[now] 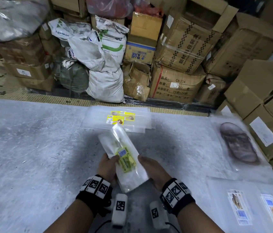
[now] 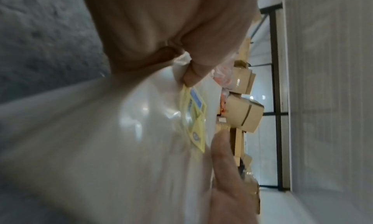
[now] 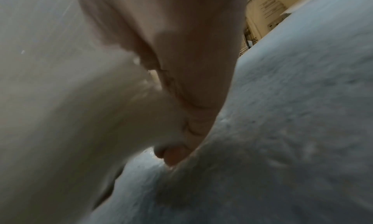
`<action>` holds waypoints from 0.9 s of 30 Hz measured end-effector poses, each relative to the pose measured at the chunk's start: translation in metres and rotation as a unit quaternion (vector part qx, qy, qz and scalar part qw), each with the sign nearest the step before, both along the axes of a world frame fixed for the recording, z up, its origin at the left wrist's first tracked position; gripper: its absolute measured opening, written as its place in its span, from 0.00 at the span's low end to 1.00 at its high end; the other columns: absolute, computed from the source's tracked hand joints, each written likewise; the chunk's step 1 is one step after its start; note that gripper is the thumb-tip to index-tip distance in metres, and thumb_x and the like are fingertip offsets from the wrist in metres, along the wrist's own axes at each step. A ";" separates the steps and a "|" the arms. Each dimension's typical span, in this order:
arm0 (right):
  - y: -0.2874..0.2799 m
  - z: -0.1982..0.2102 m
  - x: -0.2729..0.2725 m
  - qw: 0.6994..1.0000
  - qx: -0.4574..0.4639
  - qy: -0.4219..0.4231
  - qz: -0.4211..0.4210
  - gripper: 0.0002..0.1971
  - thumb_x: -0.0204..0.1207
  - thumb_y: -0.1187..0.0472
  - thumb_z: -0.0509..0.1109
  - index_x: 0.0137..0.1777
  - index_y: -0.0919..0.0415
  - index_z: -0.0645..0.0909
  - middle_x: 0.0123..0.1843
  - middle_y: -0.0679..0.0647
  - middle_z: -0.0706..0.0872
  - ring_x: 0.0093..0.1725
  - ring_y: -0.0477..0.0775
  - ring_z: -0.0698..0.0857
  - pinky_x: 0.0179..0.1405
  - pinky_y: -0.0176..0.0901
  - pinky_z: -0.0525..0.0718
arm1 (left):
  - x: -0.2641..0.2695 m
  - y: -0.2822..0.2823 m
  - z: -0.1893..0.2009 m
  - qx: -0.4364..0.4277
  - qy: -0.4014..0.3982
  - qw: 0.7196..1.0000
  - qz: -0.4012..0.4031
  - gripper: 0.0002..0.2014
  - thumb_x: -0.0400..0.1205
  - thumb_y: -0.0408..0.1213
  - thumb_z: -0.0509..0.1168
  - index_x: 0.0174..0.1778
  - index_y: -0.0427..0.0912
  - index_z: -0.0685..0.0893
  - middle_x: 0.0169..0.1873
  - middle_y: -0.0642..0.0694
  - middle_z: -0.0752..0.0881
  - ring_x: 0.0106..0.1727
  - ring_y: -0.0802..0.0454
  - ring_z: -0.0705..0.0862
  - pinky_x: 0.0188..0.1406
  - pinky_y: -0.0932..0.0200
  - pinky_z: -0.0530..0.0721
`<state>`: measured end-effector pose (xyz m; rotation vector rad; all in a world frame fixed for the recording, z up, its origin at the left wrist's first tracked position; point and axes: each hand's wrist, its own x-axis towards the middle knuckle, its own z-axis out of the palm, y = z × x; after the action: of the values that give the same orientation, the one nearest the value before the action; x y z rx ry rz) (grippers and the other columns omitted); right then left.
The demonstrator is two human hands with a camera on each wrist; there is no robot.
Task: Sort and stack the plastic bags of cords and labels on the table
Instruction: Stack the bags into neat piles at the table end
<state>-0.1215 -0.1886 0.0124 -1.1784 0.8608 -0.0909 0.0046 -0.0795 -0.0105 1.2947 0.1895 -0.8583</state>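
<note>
1. Clear plastic, that's the bag with the yellow label inside, held up over the grey table between both hands.
2. The left hand grips its left edge, thumb pressed on top near the label.
3. The right hand clasps the right edge, thumb over, fingers underneath.
4. Both forearms reach forward, wrists close together.
5. A flat stack of clear bags lies farther along the table, just past the held bag's tip.
</note>
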 end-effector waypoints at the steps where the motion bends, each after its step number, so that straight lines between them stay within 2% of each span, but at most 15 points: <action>1: 0.000 -0.002 -0.004 0.999 0.030 0.004 -0.014 0.29 0.72 0.38 0.76 0.61 0.64 0.88 0.57 0.65 0.91 0.60 0.69 0.88 0.69 0.68 0.81 | 0.002 -0.002 0.001 -0.005 0.008 0.999 0.031 0.16 0.81 0.24 0.63 0.65 0.35 0.76 0.54 0.26 0.86 0.52 0.28 0.88 0.52 0.25 0.84; 4: 0.002 -0.008 -0.013 0.990 0.125 -0.008 -0.066 0.32 0.69 0.38 0.70 0.62 0.65 0.85 0.57 0.67 0.89 0.56 0.68 0.87 0.64 0.65 0.82 | 0.008 -0.006 0.005 -0.008 0.019 0.994 0.110 0.14 0.82 0.24 0.62 0.63 0.39 0.76 0.49 0.32 0.87 0.46 0.35 0.88 0.51 0.35 0.87; 6: 0.006 -0.004 -0.013 0.982 0.163 -0.043 -0.087 0.30 0.72 0.42 0.69 0.63 0.66 0.84 0.60 0.67 0.89 0.57 0.67 0.86 0.59 0.61 0.83 | 0.006 -0.010 0.006 -0.015 0.023 0.991 0.133 0.15 0.82 0.25 0.63 0.64 0.40 0.74 0.48 0.33 0.87 0.44 0.38 0.88 0.52 0.34 0.87; 8: 0.011 0.000 -0.009 0.968 0.207 -0.098 -0.106 0.25 0.79 0.50 0.67 0.68 0.68 0.83 0.65 0.69 0.87 0.62 0.68 0.86 0.60 0.59 0.85 | -0.002 -0.015 0.007 -0.019 0.012 0.988 0.151 0.17 0.82 0.24 0.64 0.65 0.40 0.73 0.50 0.33 0.87 0.44 0.39 0.88 0.53 0.34 0.86; 10: 0.013 0.002 -0.004 0.956 0.225 -0.148 -0.116 0.20 0.81 0.62 0.65 0.70 0.72 0.80 0.67 0.73 0.84 0.66 0.71 0.85 0.63 0.62 0.84 | -0.011 -0.018 0.006 -0.028 0.014 0.986 0.166 0.19 0.81 0.25 0.64 0.66 0.43 0.72 0.53 0.34 0.87 0.46 0.40 0.88 0.55 0.34 0.86; 13: 0.008 -0.002 0.000 0.969 0.154 -0.132 -0.139 0.17 0.77 0.78 0.62 0.64 0.72 0.82 0.60 0.73 0.88 0.59 0.74 0.87 0.63 0.68 0.84 | -0.022 -0.019 0.009 -0.062 0.035 0.986 0.151 0.20 0.82 0.26 0.65 0.68 0.43 0.72 0.54 0.35 0.86 0.47 0.40 0.88 0.55 0.37 0.86; 15: 0.002 -0.009 0.000 0.974 0.113 -0.101 -0.167 0.19 0.75 0.81 0.63 0.65 0.71 0.81 0.57 0.72 0.89 0.57 0.73 0.88 0.65 0.72 0.82 | -0.026 -0.016 0.012 -0.100 0.052 0.986 0.127 0.19 0.83 0.25 0.63 0.68 0.44 0.72 0.53 0.36 0.87 0.46 0.39 0.88 0.53 0.38 0.87; 17: -0.004 -0.014 -0.002 0.974 0.099 -0.094 -0.180 0.22 0.75 0.83 0.64 0.67 0.69 0.79 0.59 0.70 0.89 0.59 0.72 0.88 0.65 0.72 0.82 | -0.025 -0.011 0.015 -0.126 0.062 0.985 0.102 0.17 0.84 0.26 0.60 0.68 0.45 0.73 0.52 0.36 0.87 0.45 0.41 0.88 0.48 0.42 0.88; 20: -0.011 -0.008 -0.006 0.980 0.052 -0.093 -0.169 0.18 0.76 0.83 0.63 0.61 0.66 0.81 0.58 0.67 0.89 0.56 0.67 0.89 0.62 0.65 0.85 | -0.009 0.000 0.018 -0.152 0.067 0.982 0.089 0.18 0.82 0.27 0.59 0.69 0.37 0.76 0.50 0.34 0.87 0.39 0.45 0.90 0.35 0.52 0.90; 22: -0.019 -0.004 -0.011 0.985 -0.005 -0.084 -0.149 0.16 0.76 0.83 0.64 0.57 0.65 0.82 0.54 0.67 0.88 0.53 0.65 0.86 0.60 0.64 0.84 | 0.011 0.011 0.018 -0.160 0.059 0.982 0.079 0.14 0.81 0.25 0.57 0.59 0.37 0.81 0.41 0.38 0.88 0.33 0.47 0.89 0.30 0.55 0.90; 24: -0.027 -0.005 -0.017 0.988 -0.050 -0.063 -0.132 0.15 0.76 0.82 0.66 0.57 0.66 0.81 0.50 0.65 0.88 0.49 0.63 0.84 0.51 0.58 0.85 | 0.029 0.023 0.017 -0.141 0.015 0.988 0.068 0.15 0.79 0.20 0.56 0.49 0.43 0.81 0.35 0.40 0.87 0.29 0.48 0.88 0.26 0.55 0.88; 26: -0.036 -0.006 -0.023 0.987 -0.092 -0.049 -0.121 0.15 0.75 0.81 0.68 0.57 0.67 0.81 0.43 0.59 0.88 0.41 0.58 0.82 0.38 0.47 0.81 | 0.040 0.034 0.013 -0.109 -0.055 0.992 0.042 0.17 0.74 0.19 0.64 0.50 0.45 0.81 0.39 0.36 0.86 0.30 0.47 0.87 0.26 0.57 0.86; 27: -0.041 -0.005 -0.025 0.986 -0.118 -0.043 -0.109 0.16 0.75 0.81 0.68 0.58 0.65 0.80 0.41 0.56 0.88 0.37 0.53 0.81 0.34 0.42 0.78 | 0.042 0.038 0.012 -0.090 -0.088 0.992 0.018 0.20 0.67 0.24 0.71 0.52 0.46 0.82 0.41 0.34 0.86 0.33 0.45 0.86 0.28 0.58 0.85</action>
<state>-0.1468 -0.2294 0.0073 -1.2866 0.9176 -0.4292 0.0465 -0.0416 0.0020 1.1857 -0.0046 -0.7088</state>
